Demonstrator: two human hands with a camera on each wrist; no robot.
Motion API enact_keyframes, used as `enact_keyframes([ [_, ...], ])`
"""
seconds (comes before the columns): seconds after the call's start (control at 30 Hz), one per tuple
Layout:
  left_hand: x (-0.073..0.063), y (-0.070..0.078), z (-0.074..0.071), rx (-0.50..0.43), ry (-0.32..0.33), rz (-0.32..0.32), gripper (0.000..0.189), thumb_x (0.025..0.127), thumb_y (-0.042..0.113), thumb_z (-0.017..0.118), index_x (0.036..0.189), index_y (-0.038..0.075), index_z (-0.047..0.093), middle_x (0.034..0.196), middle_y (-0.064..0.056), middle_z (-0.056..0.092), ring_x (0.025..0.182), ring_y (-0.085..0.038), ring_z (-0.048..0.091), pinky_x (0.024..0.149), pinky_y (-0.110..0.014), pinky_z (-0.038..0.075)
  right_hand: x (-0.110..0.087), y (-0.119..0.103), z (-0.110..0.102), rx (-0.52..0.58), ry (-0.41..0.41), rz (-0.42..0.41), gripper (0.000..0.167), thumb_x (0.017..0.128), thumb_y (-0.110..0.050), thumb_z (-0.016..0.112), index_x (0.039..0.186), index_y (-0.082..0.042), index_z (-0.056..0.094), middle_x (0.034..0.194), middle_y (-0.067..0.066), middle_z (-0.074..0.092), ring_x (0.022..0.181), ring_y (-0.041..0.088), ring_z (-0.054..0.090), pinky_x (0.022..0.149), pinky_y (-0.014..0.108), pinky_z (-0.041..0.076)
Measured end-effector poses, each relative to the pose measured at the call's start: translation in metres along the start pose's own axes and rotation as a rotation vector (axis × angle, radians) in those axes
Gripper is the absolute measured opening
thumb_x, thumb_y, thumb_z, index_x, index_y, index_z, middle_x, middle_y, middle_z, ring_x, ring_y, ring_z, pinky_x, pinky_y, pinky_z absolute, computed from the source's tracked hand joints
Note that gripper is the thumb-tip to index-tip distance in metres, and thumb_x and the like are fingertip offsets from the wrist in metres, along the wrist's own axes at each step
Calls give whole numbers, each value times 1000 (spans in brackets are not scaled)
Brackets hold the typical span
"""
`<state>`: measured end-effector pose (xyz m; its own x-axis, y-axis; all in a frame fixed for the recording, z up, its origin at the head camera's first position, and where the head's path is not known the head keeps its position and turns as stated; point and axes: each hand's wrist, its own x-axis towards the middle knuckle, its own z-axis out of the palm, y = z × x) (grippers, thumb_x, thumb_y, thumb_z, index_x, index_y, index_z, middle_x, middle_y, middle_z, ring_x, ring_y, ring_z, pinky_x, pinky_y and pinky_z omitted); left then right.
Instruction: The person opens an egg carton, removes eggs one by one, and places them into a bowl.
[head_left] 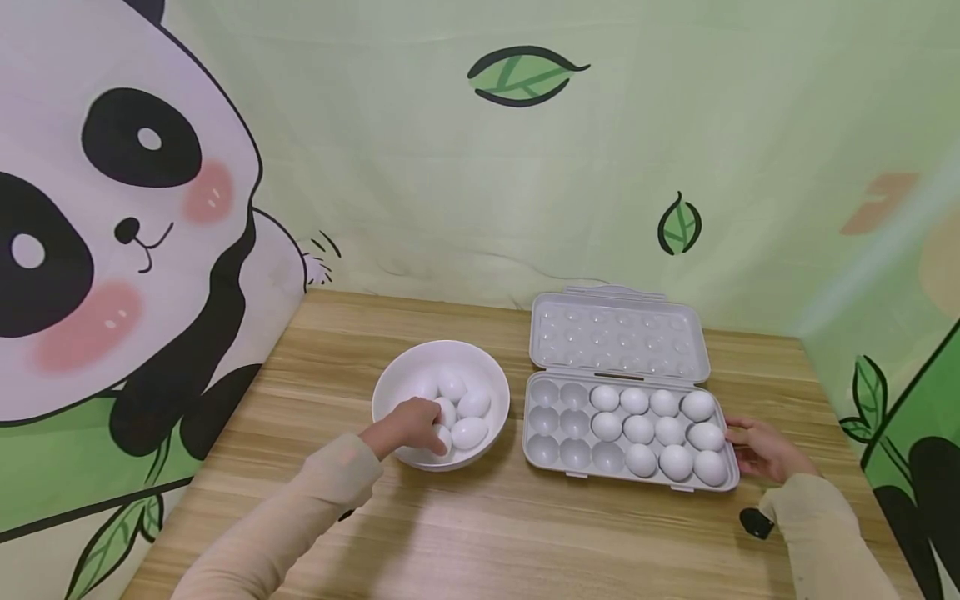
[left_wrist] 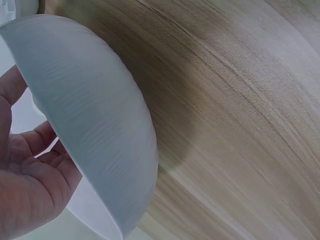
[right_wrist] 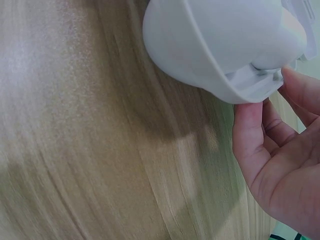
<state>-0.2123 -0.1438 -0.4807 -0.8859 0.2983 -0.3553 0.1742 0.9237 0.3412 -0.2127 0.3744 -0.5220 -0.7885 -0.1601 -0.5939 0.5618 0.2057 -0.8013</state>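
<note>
My left hand [head_left: 416, 423] reaches over the near left rim of a white bowl [head_left: 386, 392]. Its thumb and fingers are around a white egg [head_left: 442, 440] inside. In the left wrist view the bowl's wall [left_wrist: 100, 110] hides part of the fingers. Several more white eggs [head_left: 469, 433] lie in the bowl. To the right sits an open grey plastic egg carton [head_left: 551, 467], with white eggs [head_left: 675, 461] in its right-hand cups and bare cups at the left. My right hand [head_left: 772, 450] grips the carton's right end, thumb at the rim [right_wrist: 282, 82], fingers against its side.
The carton's lid [head_left: 618, 337] lies folded back behind it, toward the wall cloth [head_left: 420, 167] printed with a panda and leaves. Bowl and carton stand apart on a wood-grain table [head_left: 480, 533]. A dark device [head_left: 756, 523] is at the right wrist.
</note>
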Motion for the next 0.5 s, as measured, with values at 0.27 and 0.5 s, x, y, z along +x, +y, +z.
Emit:
enact_keyframes([
  [0.27, 3, -2, 2, -12, 12, -24, 37, 60, 29, 79, 77, 10, 52, 70, 0, 52, 66, -16, 46, 62, -26, 39, 2, 2, -1, 5, -1, -3, 55, 84, -20, 58, 128, 0, 32, 76, -8, 57, 70, 8, 55, 64, 24, 48],
  [0.5, 7, 6, -7, 14, 40, -35, 44, 63, 42, 74, 85, 11, 53, 76, -1, 53, 68, -16, 47, 56, -28, 36, 2, 2, 0, -9, 4, 2, 69, 85, -19, 57, 134, 3, 15, 75, -8, 57, 70, 8, 55, 64, 24, 48],
])
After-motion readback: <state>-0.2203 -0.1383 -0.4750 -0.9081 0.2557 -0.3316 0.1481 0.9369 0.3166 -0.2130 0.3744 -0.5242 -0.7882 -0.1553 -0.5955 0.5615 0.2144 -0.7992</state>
